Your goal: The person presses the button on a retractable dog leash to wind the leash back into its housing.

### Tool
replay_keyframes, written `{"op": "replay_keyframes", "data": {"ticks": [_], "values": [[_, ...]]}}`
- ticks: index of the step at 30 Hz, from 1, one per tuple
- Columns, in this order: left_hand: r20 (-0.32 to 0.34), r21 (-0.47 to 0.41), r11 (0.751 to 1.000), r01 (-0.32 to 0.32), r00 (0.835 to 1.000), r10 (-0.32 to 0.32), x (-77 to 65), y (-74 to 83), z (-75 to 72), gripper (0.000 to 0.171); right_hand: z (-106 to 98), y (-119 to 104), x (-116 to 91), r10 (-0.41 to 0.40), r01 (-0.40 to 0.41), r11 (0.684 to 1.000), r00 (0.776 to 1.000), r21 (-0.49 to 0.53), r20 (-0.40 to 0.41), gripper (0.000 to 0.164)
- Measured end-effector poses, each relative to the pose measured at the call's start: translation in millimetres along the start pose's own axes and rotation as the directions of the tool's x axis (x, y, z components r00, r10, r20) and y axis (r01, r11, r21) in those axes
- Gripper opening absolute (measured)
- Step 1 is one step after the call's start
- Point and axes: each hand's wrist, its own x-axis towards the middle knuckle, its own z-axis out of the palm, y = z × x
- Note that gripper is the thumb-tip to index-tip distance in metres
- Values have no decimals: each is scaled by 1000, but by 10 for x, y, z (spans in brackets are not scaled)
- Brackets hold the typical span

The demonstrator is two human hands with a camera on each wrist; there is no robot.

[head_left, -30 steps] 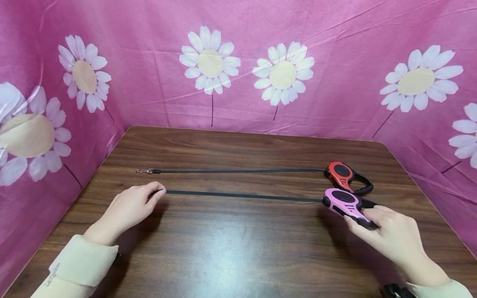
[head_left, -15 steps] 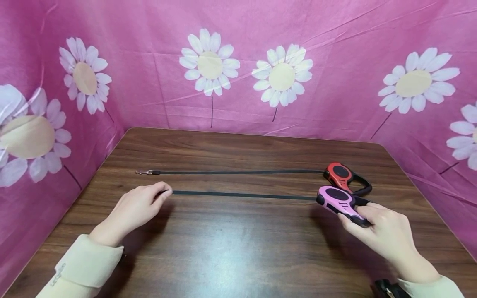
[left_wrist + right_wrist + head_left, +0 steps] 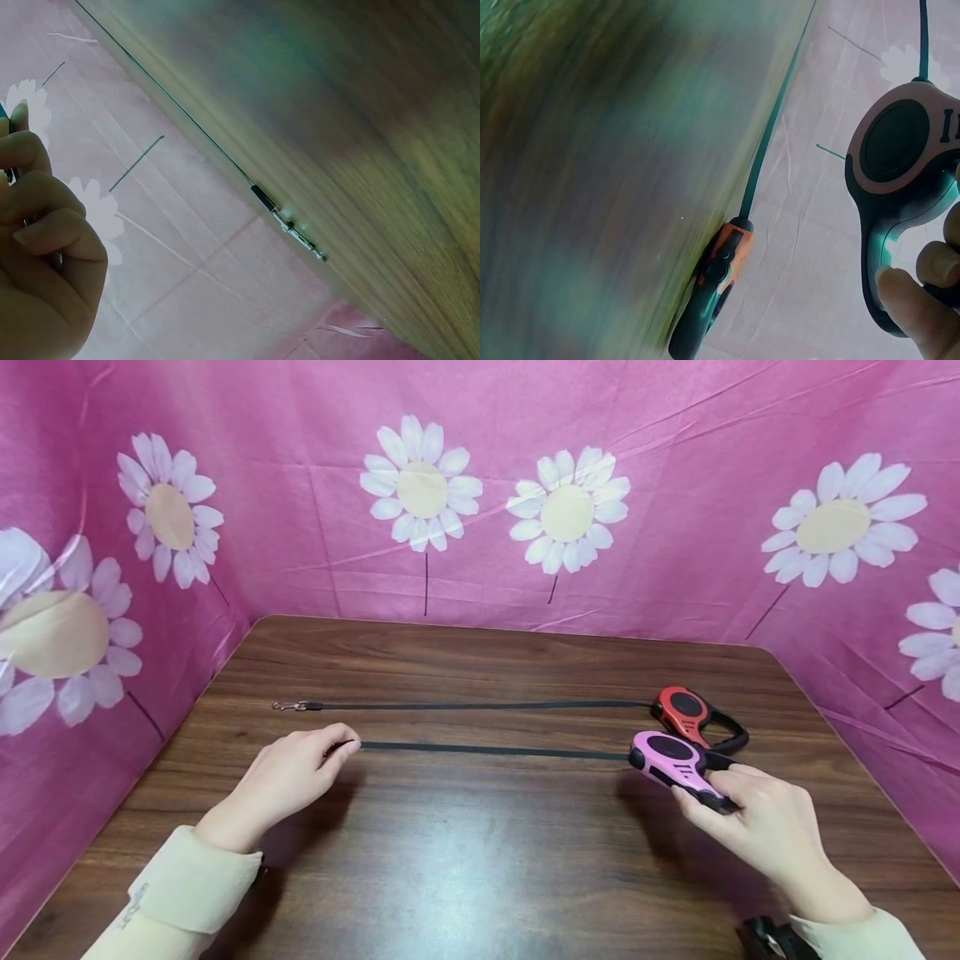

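Note:
My right hand [image 3: 772, 818] grips the black handle of a pink retractable dog leash [image 3: 678, 768], held above the table. A dark strap [image 3: 487, 749] runs straight out of its nose to the left. At the far end of that strap, my left hand [image 3: 296, 777] pinches it between thumb and fingertips. In the left wrist view, the fingers [image 3: 52, 240] curl round metal bits of the leash's end, mostly hidden. Just behind, a red retractable leash [image 3: 684, 714] lies on the table, its strap [image 3: 480, 706] drawn out leftward to a metal snap hook [image 3: 288, 706].
Both leashes are over a brown wood-grain table [image 3: 450, 877]. Pink cloth [image 3: 300, 543] printed with white daisies stands along the back and both sides. The red leash's handle sits close behind the pink one.
My left hand has moved right and my right hand left with the pink leash, so the strap between them has grown shorter. The red leash stays put.

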Motion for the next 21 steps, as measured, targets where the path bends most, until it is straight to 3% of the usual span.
{"op": "replay_keyframes", "data": {"ticks": [13,21], "values": [[-5,8,1000,-22,1000,22,15,46,23,11,69,-20,37,-40,40,999,998,-1,-56,55],[-2,4,1000,-9,1000,9,-2,48,18,11,92,-70,77,-55,55,998,996,6,-71,56]]}}
